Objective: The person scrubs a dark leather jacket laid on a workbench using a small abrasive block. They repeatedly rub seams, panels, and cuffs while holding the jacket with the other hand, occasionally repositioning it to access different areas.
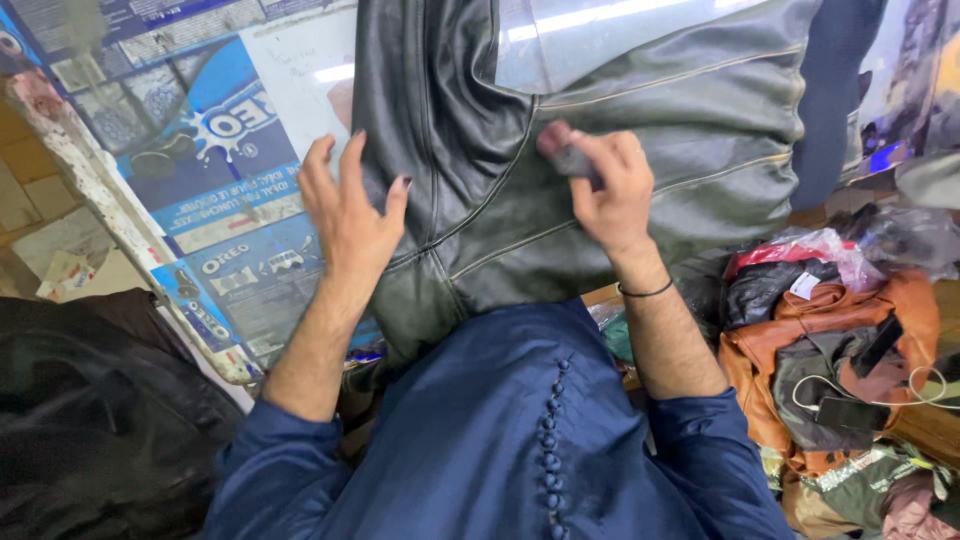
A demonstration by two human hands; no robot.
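Both hands work a dark leather jacket (600, 150) spread on the table (270, 90): left hand (348, 208) presses it with fingers spread, right hand (608, 185) pinches a small dark object (573, 160) against it.

Two bare hands are in view — the left hand (345, 205) and the right hand (608, 185) — along with one black leather jacket (560, 130) spread over one worktable covered in blue-and-white printed wrappers (215, 150). One small dark block (573, 160) sits in the right fingers, and one thin black wristband (645, 291) circles that wrist. To the right lies one orange-brown leather garment (830, 325) — and on it one black phone with a white cable (850, 412).
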